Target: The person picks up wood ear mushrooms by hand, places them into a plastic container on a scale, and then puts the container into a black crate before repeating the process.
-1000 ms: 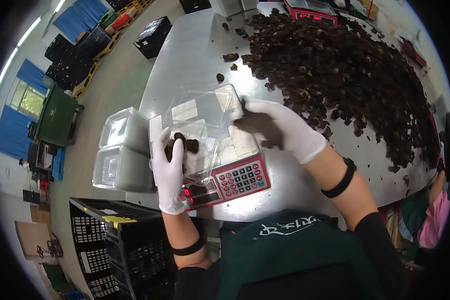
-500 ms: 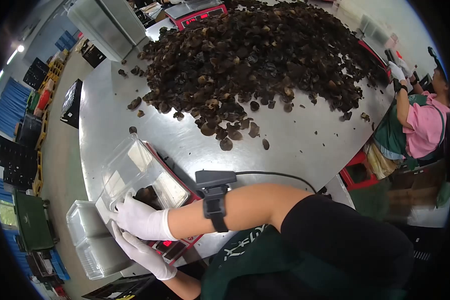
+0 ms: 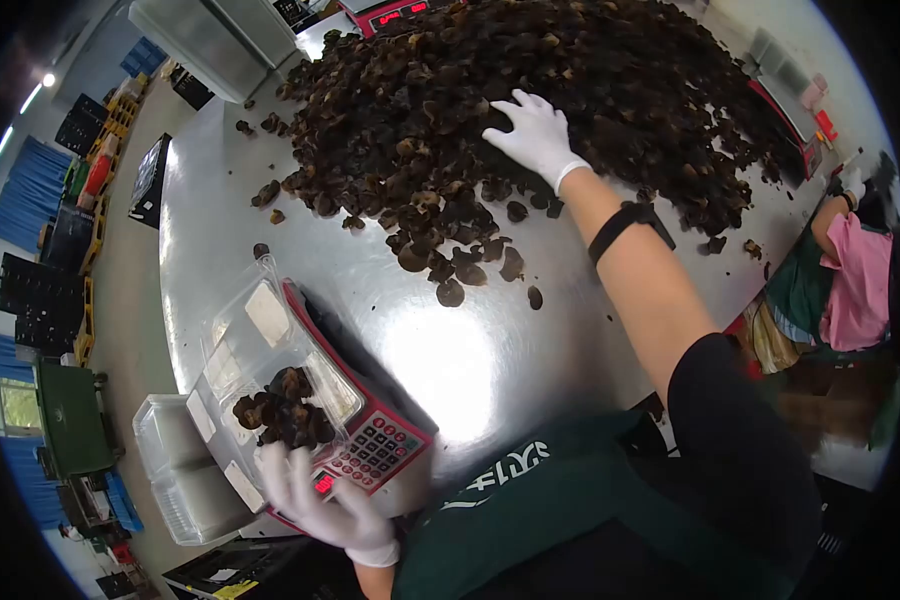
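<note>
White gloves cover both hands. My right hand (image 3: pixel 535 138) reaches over the large pile of dark, dried fungus-like pieces (image 3: pixel 400 120), fingers spread and holding nothing visible. Near the lower left, my left hand (image 3: pixel 315 500) has its fingers apart beside a small clump of dark pieces (image 3: pixel 288 408). That clump lies in a clear plastic container (image 3: pixel 232 365) on a red scale (image 3: pixel 380 450) with a keypad and a lit red display. Whether the left fingertips touch the clump or the container's edge is unclear.
Stacked clear containers (image 3: pixel 185 470) stand left of the scale. Another red scale (image 3: pixel 395 15) is behind the pile, and a third (image 3: pixel 785 115) at the right. A person in a pink top (image 3: pixel 855 285) is at the right edge. Loose pieces lie on the metal table (image 3: pixel 340 270).
My right hand has moved from the container up to the pile. My left hand has shifted slightly right, and the clump and keypad are now uncovered. The co-worker has shifted too.
</note>
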Demonstrator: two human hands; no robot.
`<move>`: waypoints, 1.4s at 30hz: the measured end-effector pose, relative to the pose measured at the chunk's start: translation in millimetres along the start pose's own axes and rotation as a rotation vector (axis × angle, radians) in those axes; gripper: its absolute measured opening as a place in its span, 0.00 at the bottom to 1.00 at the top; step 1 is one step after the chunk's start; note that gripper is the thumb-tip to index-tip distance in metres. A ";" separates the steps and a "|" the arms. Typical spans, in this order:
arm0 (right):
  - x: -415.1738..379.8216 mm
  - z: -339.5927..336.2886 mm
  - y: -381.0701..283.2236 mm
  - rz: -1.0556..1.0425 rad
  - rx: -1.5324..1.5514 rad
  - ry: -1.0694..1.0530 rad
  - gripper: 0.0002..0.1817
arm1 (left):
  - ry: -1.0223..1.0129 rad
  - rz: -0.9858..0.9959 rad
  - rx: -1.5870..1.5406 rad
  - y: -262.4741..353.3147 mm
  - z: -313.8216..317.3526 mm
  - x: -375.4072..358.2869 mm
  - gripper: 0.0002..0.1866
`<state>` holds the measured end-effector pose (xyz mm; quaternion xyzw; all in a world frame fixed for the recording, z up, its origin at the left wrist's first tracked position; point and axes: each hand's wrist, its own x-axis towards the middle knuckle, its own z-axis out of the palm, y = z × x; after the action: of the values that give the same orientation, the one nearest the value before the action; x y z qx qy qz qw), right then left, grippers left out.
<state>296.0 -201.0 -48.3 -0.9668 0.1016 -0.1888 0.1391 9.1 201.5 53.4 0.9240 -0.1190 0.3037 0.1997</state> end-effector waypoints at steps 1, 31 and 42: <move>1.1 2.2 6.7 0.077 0.014 -0.076 0.37 | -0.067 0.045 -0.074 12.0 10.2 4.1 0.24; -127.4 -10.7 -25.9 -0.486 0.211 -0.034 0.07 | -0.698 -0.065 -0.192 105.0 193.3 10.6 0.10; -133.4 -69.4 -2.6 -0.064 0.695 -0.262 0.14 | -0.474 0.142 -0.278 79.6 181.6 -10.3 0.12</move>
<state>148.0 -181.4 -30.6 -0.8804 -0.0177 -0.0912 0.4650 67.2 51.4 -62.9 0.9223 -0.2675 0.0733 0.2691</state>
